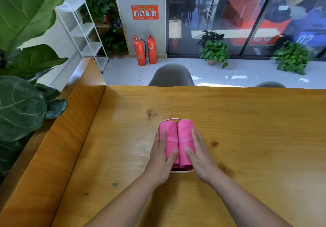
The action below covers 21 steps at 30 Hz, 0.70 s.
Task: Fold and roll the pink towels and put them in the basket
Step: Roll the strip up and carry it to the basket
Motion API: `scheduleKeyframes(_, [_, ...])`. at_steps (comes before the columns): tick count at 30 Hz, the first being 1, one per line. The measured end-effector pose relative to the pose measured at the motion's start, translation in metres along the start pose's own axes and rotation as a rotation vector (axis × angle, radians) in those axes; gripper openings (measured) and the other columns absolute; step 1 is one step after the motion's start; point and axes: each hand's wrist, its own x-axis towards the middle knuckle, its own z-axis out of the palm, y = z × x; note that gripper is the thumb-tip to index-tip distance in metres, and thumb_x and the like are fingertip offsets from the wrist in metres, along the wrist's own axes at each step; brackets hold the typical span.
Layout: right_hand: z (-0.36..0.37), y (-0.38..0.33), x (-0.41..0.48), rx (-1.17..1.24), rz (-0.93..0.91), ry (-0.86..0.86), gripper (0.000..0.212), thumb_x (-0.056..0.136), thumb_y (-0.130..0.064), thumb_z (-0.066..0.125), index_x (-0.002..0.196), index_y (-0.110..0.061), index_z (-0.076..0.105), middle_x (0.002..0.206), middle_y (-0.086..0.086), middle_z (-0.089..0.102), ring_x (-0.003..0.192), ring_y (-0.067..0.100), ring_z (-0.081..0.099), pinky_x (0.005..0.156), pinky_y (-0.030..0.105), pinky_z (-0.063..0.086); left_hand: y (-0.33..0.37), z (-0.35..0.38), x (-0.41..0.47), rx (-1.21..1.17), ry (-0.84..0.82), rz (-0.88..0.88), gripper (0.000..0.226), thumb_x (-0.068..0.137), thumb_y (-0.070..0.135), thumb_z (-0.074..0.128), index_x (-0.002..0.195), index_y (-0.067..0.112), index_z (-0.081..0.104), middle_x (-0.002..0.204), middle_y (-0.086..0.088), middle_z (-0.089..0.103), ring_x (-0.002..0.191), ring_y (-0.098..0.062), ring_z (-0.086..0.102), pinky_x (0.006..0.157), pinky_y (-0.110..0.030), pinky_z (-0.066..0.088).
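Observation:
Two rolled pink towels lie side by side in a small white basket (169,120) on the wooden table. The left roll (170,135) and the right roll (185,133) touch along their length and fill the basket. My left hand (163,156) lies flat with straight fingers against the left roll's outer side. My right hand (199,154) lies flat the same way against the right roll's outer side. Most of the basket is hidden under the towels and my hands; only its far rim and a strip of its near rim show.
The wooden table (247,129) stretches wide to the right and back. A raised wooden side panel (70,121) borders it on the left, with large-leafed plants (21,103) beyond. Grey chair backs (172,76) stand at the far edge.

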Motion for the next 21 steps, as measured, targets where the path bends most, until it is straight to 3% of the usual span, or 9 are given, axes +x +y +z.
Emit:
scheduleKeyframes(5, [0.007,0.002,-0.002,-0.039,0.022,-0.049,0.08,0.112,-0.041,0.044,0.164,-0.041,-0.017,0.172,-0.018,-0.023,0.155,-0.006,-0.022,0.129,0.025,-0.002,-0.002,0.005,-0.005,0.042,0.022,0.001,0.084,0.107,0.057,0.044,0.162,0.051,-0.019,0.173,0.018,-0.024,0.16,-0.002,-0.011,0.129,-0.03,0.007])
scheduleKeyframes(8, [-0.005,0.01,-0.006,0.002,0.025,-0.09,0.085,0.11,-0.045,0.05,0.164,-0.043,-0.015,0.172,-0.019,-0.023,0.155,-0.008,-0.02,0.128,0.024,-0.002,0.002,0.004,-0.013,-0.007,0.056,0.016,0.082,0.107,0.06,0.044,0.162,0.052,-0.016,0.172,0.023,-0.025,0.157,0.005,-0.015,0.126,-0.026,0.006])
scheduleKeyframes(12, [0.013,0.014,-0.02,0.041,0.018,-0.065,0.082,0.109,-0.049,0.044,0.162,-0.047,-0.018,0.172,-0.023,-0.019,0.157,-0.008,-0.013,0.132,0.03,0.005,0.005,0.009,-0.025,0.011,0.09,0.022,0.083,0.108,0.054,0.046,0.161,0.056,-0.018,0.17,0.025,-0.027,0.156,0.006,-0.013,0.123,-0.024,0.013])
scheduleKeyframes(16, [0.016,0.004,-0.008,-0.058,0.022,-0.113,0.083,0.109,-0.053,0.038,0.16,-0.043,-0.026,0.171,-0.021,-0.026,0.158,-0.004,-0.014,0.125,0.021,0.008,0.0,-0.004,-0.017,0.044,0.085,0.005,0.085,0.108,0.054,0.047,0.158,0.058,-0.022,0.169,0.025,-0.029,0.155,0.006,-0.011,0.122,-0.025,0.019])
scheduleKeyframes(21, [0.029,-0.02,0.021,-0.159,0.005,-0.166,0.086,0.109,-0.057,0.034,0.157,-0.04,-0.036,0.17,-0.016,-0.032,0.158,0.001,-0.015,0.129,0.033,0.016,-0.016,-0.032,-0.001,0.096,0.105,-0.001,0.085,0.108,0.055,0.045,0.158,0.057,-0.023,0.17,0.025,-0.028,0.152,0.008,-0.006,0.116,-0.025,0.031])
